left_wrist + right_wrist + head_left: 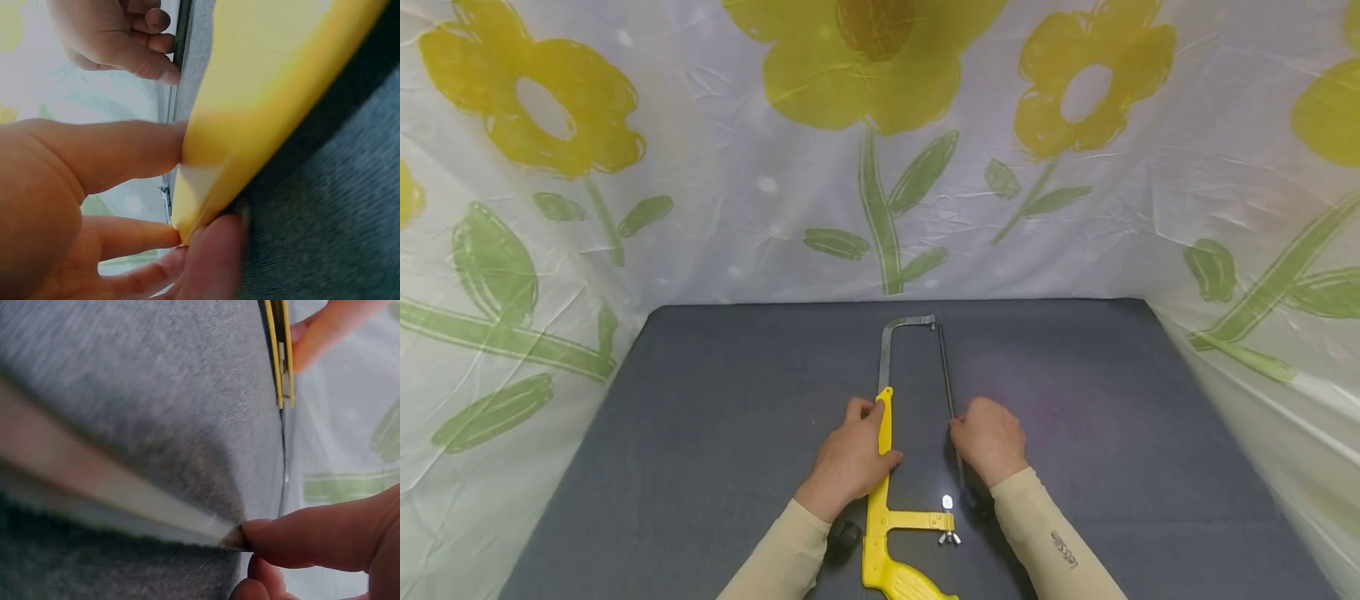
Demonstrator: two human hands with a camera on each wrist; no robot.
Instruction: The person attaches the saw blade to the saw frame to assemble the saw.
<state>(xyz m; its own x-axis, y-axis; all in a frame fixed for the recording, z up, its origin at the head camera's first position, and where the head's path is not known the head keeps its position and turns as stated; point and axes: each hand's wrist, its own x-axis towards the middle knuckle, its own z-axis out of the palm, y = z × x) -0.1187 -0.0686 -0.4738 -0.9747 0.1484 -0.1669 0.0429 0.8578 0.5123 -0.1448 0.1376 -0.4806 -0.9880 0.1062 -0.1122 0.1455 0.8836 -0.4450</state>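
Note:
A hacksaw frame [877, 492] with a yellow body and handle lies on the dark table, its grey metal bow [885, 354] bending right at the far end. My left hand [848, 460] grips the yellow body, thumb on one side and fingers on the other. With thumb and fingers, my right hand [988, 437] pinches a thin saw blade [946, 367]; fine teeth show along its edge in the right wrist view. The blade's far end is right by the bow's tip. Its near end lies to the right of the wing nut [949, 538] on the yellow cross arm.
The dark cloth-covered table [715, 400] spreads around both hands. White sheeting [700, 167] printed with yellow flowers hangs behind it and along both sides. A black wrist camera [847, 535] sits under the left wrist.

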